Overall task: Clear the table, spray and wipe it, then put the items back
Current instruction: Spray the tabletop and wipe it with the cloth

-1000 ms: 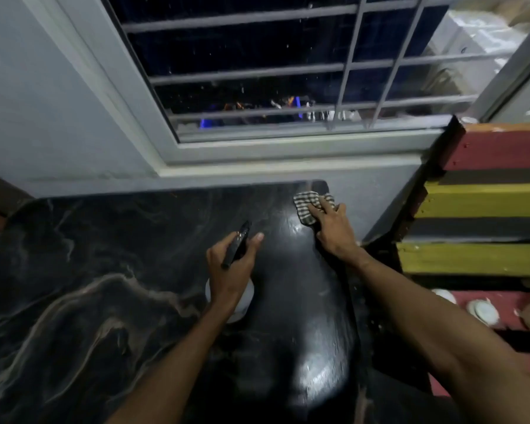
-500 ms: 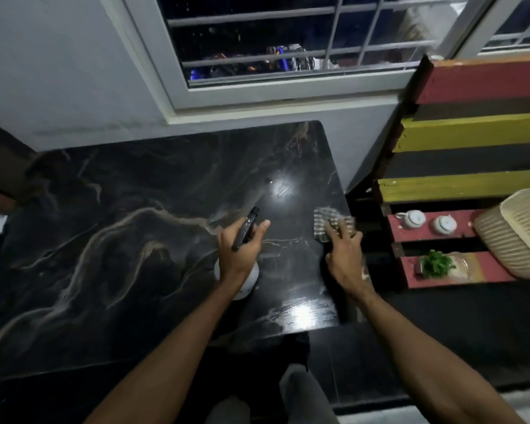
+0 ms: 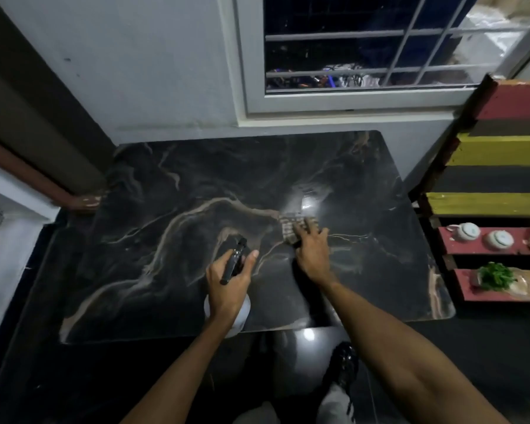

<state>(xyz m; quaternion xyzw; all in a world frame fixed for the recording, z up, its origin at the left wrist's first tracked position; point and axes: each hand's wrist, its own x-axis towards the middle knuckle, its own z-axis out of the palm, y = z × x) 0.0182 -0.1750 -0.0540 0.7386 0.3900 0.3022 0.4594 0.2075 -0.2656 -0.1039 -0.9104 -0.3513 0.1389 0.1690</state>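
I count one spray bottle point(image 3: 234, 264), gripped by the left hand point(image 3: 227, 289) over the front edge of the black marble table point(image 3: 153, 240). The right hand point(image 3: 312, 255) lies flat, fingers spread, pressing one checked cloth point(image 3: 289, 229) at mid-table. Two white lidded pots point(image 3: 467, 231) sit on the red shelf point(image 3: 484, 250) alongside.

- Tabletop point(image 3: 166, 240): black marble with tan veins, seen from above.
- Spray bottle point(image 3: 233, 263): white body, black head. It is gripped in the left hand point(image 3: 228, 286) at 6 o'clock of the tabletop's centre.
- Checked cloth point(image 3: 289, 226): pressed flat under the spread fingers of the right hand point(image 3: 312, 255), just at 3 o'clock of the centre.
- Barred window point(image 3: 349, 41): set at 12 o'clock.
- Striped shelf point(image 3: 502, 148): placed at 3 o'clock. Two white lidded pots point(image 3: 468, 231) and a green sprig point(image 3: 494, 275) are carried on it.
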